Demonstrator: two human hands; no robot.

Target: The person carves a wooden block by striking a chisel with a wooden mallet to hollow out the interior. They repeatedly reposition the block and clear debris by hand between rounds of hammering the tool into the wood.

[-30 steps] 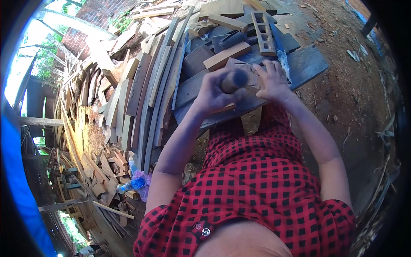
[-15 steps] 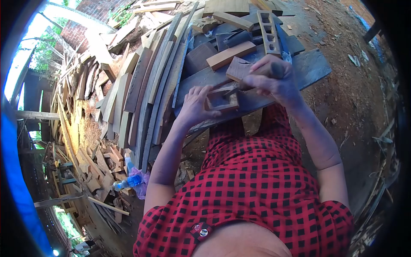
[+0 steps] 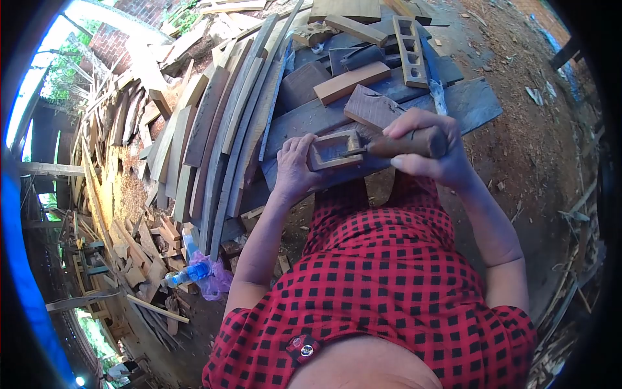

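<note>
A small wooden frame [image 3: 335, 163] with a rectangular hollow lies near the bench's front edge. My left hand [image 3: 295, 165] is closed around its left end, thumb along the near side and fingers over the far side. In my right hand [image 3: 433, 154] is a chisel [image 3: 408, 144] with a thick round wooden handle, gripped from the right and pointing left. Its blade reaches over the frame's right end, the tip at the hollow. Just beyond the chisel rests a dark wood block [image 3: 374, 109].
A light wood block [image 3: 352, 83] and a wooden piece with several square holes [image 3: 409, 52] lie farther back on the plank bench [image 3: 476, 104]. Long boards [image 3: 243, 123] are stacked at the left. A plastic bottle [image 3: 188, 274] lies among scraps at lower left.
My right hand has lowered the chisel's handle toward my body, and the chisel now points more directly left. The left hand stays on the frame.
</note>
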